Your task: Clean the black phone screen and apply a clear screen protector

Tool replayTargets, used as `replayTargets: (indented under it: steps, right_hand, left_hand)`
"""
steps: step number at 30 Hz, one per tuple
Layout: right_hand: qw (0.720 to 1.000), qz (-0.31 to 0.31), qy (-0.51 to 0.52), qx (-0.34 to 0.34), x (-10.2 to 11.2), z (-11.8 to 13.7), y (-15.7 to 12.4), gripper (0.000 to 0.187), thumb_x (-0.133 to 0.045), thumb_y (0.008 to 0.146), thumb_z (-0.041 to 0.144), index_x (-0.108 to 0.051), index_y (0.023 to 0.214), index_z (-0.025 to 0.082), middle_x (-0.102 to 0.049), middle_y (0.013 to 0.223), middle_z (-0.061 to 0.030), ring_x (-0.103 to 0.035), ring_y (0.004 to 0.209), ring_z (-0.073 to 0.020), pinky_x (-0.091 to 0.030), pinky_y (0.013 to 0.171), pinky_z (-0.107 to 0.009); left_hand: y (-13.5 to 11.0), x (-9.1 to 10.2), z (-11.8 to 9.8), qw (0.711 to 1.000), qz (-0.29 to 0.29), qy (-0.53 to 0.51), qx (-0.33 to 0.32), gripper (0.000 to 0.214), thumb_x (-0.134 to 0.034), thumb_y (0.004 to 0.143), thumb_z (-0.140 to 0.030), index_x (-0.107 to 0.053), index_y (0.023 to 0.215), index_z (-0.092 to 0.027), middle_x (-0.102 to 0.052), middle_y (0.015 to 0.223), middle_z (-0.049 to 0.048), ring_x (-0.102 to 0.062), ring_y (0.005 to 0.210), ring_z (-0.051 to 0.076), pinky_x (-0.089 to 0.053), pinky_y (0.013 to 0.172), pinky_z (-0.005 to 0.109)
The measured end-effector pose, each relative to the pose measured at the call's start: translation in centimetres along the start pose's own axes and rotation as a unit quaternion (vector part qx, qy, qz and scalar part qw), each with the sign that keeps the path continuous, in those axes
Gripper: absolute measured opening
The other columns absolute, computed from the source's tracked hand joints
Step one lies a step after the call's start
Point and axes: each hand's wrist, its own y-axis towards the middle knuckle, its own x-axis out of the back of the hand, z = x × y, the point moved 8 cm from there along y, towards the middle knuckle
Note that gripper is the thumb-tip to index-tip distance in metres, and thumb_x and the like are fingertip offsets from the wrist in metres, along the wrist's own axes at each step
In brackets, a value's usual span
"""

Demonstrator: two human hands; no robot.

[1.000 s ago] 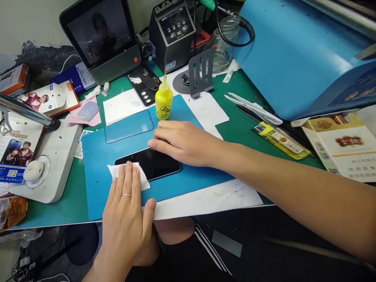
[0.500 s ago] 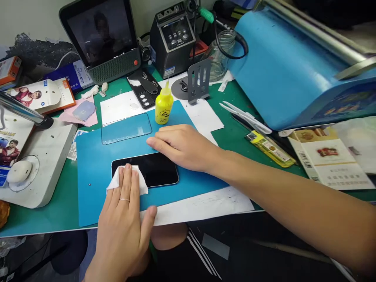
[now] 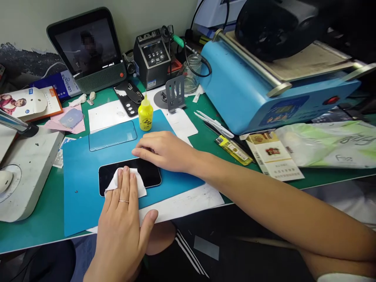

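A phone (image 3: 151,176) with a black screen and pale frame lies face up on a blue mat (image 3: 79,211). My left hand (image 3: 120,227) presses a small white cloth (image 3: 139,184) onto its screen, fingers flat and thumb spread apart. By the phone's upper right edge rests my right hand (image 3: 164,150), its fingers curled under and thumb pointing left; whatever they hold, if anything, is hidden. Just beyond it stands a yellow dropper bottle (image 3: 145,116). A clear phone-shaped sheet (image 3: 113,136) lies on the mat above the phone.
A grey phone stand (image 3: 175,94), a black phone back cover (image 3: 129,98) and a soldering station (image 3: 152,58) are behind. At right are white tweezers (image 3: 214,123), a cigarette box (image 3: 273,154), a plastic bag (image 3: 329,145) and a blue machine (image 3: 235,94).
The view has swung right and everything sits further left in it. My left hand and the white cloth have slid a little rightward over the phone's screen. My right hand stays beside the phone.
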Motion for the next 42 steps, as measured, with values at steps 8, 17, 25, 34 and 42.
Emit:
replayTargets:
  steps: [8, 17, 25, 34, 42]
  right_hand:
    - [0.996, -0.05, 0.002, 0.071, 0.8, 0.2, 0.2, 0.065, -0.029, 0.111, 0.062, -0.071, 0.092, 0.017, -0.069, 0.094, -0.0097, -0.059, 0.094, -0.0226, -0.045, 0.095, -0.04]
    - [0.998, -0.019, -0.031, 0.043, 0.1, -0.1, 0.9, 0.072, -0.024, 0.108, 0.068, -0.072, 0.091, 0.017, -0.066, 0.095, -0.0084, -0.057, 0.098, -0.0219, -0.04, 0.098, -0.037]
    - [0.997, -0.059, 0.012, 0.039, 0.6, -0.8, 0.3, 0.082, -0.014, 0.104, 0.077, -0.067, 0.081, 0.018, -0.06, 0.084, -0.0069, -0.054, 0.089, -0.0216, -0.042, 0.093, -0.038]
    - [0.996, -0.045, 0.073, -0.01, -0.2, -1.3, -0.3, 0.077, -0.026, 0.103, 0.079, -0.072, 0.083, 0.021, -0.068, 0.084, -0.0072, -0.06, 0.088, -0.0223, -0.044, 0.086, -0.038]
    - [0.994, -0.056, 0.085, -0.029, 0.3, -1.4, -0.5, 0.081, -0.025, 0.101, 0.083, -0.07, 0.081, 0.019, -0.068, 0.083, -0.0074, -0.061, 0.081, -0.0196, -0.044, 0.075, -0.035]
  left_hand:
    - [4.4, -0.6, -3.7, 0.999, -0.034, 0.012, -0.012, 0.08, -0.016, 0.113, -0.053, -0.041, 0.155, 0.01, -0.051, 0.158, 0.0338, -0.055, 0.146, 0.044, -0.055, 0.104, 0.055]
    - [-0.5, -0.6, 3.0, 0.999, -0.033, 0.004, 0.038, 0.08, -0.025, 0.111, -0.056, -0.014, 0.171, -0.003, -0.035, 0.169, 0.0331, -0.04, 0.156, 0.051, -0.053, 0.106, 0.064]
    - [4.3, -0.7, -5.4, 0.999, -0.029, -0.033, -0.007, 0.079, -0.02, 0.113, -0.053, -0.046, 0.154, 0.01, -0.047, 0.16, 0.036, -0.048, 0.152, 0.048, -0.056, 0.107, 0.059]
    - [2.3, -0.7, 0.2, 0.995, 0.013, -0.025, 0.091, 0.09, -0.015, 0.11, -0.064, -0.04, 0.159, 0.008, -0.036, 0.168, 0.0322, -0.037, 0.158, 0.046, -0.047, 0.119, 0.062]
    - [3.0, -1.0, -4.8, 0.996, 0.007, -0.081, 0.024, 0.091, -0.019, 0.109, -0.068, -0.04, 0.16, 0.005, -0.038, 0.17, 0.0267, -0.034, 0.162, 0.039, -0.037, 0.13, 0.054]
